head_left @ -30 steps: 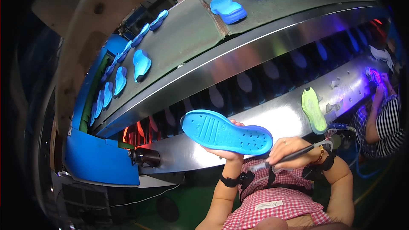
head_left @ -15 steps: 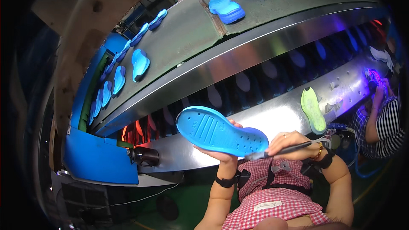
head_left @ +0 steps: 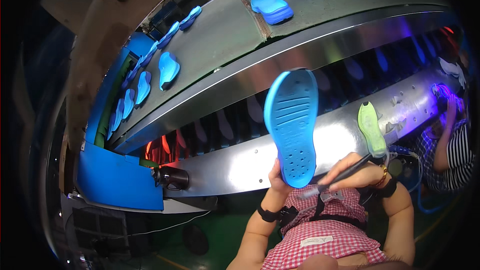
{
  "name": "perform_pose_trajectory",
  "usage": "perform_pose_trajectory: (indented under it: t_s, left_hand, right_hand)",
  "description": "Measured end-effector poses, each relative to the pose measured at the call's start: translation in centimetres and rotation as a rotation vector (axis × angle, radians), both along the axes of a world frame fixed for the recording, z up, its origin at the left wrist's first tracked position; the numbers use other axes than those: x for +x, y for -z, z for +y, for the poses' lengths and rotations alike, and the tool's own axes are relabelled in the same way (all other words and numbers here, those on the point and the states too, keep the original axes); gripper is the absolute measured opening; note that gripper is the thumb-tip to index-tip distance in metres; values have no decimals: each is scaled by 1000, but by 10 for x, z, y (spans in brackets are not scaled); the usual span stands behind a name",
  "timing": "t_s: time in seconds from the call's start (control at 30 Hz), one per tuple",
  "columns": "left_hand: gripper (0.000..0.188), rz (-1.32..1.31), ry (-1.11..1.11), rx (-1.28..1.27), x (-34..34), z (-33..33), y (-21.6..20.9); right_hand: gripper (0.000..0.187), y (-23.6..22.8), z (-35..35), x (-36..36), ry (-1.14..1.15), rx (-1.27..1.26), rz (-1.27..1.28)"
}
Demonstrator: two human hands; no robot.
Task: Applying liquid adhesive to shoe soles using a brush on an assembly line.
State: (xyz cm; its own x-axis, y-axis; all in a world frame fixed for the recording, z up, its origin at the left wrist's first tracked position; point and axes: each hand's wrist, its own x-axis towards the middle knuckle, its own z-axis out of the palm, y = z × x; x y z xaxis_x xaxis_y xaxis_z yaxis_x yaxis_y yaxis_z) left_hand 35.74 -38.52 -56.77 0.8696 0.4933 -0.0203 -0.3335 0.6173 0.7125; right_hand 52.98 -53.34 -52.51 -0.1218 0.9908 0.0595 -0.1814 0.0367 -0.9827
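My left hand [head_left: 280, 177] grips a blue shoe sole [head_left: 292, 125] by its lower end, fingers partly hidden behind it. The sole stands nearly upright, its ridged and dimpled face toward me. In my right hand [head_left: 352, 172] is a black-handled brush [head_left: 337, 176], held like a pen. Its pale, blurred tip points at the lower end of the sole; whether it touches I cannot tell. A yellow-green sole-shaped piece [head_left: 371, 127] lies on the metal ledge [head_left: 227, 172], beyond my right hand.
Several blue soles [head_left: 169, 70] rest on the dark green conveyor belt [head_left: 215, 35] across the ledge. A dark cylinder [head_left: 171, 176] stands at the ledge's left end, beside a blue machine housing [head_left: 117, 177]. At right, a co-worker's arm [head_left: 448, 135] reaches toward violet-lit work.
The sole has swung from lying sideways to nearly upright, its far end up. My right hand and the brush have shifted slightly right of its lower end.
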Motion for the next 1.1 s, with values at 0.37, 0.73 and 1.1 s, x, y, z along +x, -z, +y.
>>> perform_pose_trajectory:
  t_s: [0.37,0.73,1.1]
  left_hand:
    - [61,263,458,-146,-9,14,-15]
    - [66,348,483,-218,-21,19,-20]
    - [64,559,59,175,-51,11,-51]
  right_hand:
    - [23,-11,3,21,-118,419,-233]
    - [25,-11,-8,45,-141,358,-295]
    - [23,-5,-24,41,18,297,-322]
